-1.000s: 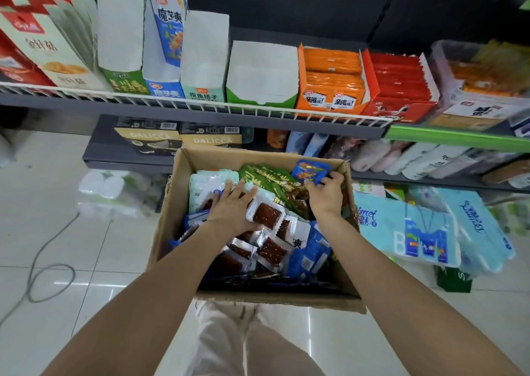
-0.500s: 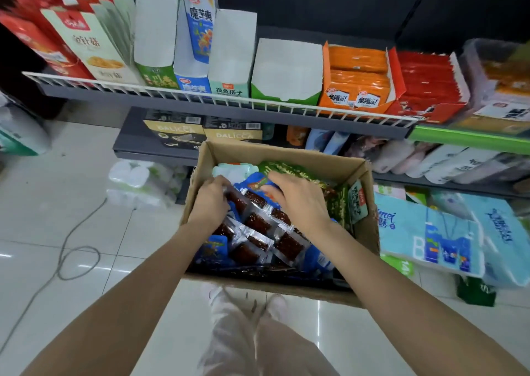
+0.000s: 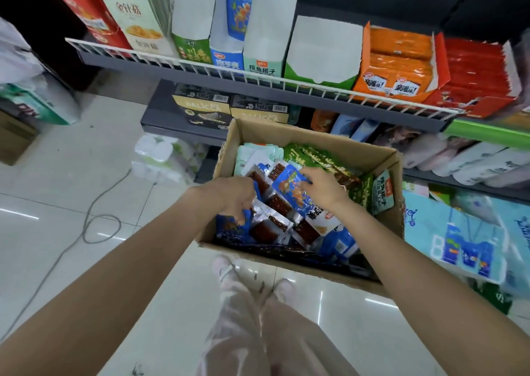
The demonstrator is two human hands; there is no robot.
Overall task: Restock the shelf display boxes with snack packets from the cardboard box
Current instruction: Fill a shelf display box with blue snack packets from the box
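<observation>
Snack packets [image 3: 282, 203] fill one cardboard box [image 3: 315, 134]; two hands' fingers grip them: left hand [image 3: 233, 196], right hand [image 3: 322, 186].

Beside you a grey cable [image 3: 94, 218] loops over the floor tiles [image 3: 71, 157]; wrapped tissue rolls [image 3: 160, 157] sit under the bottom shelf's edge.
</observation>
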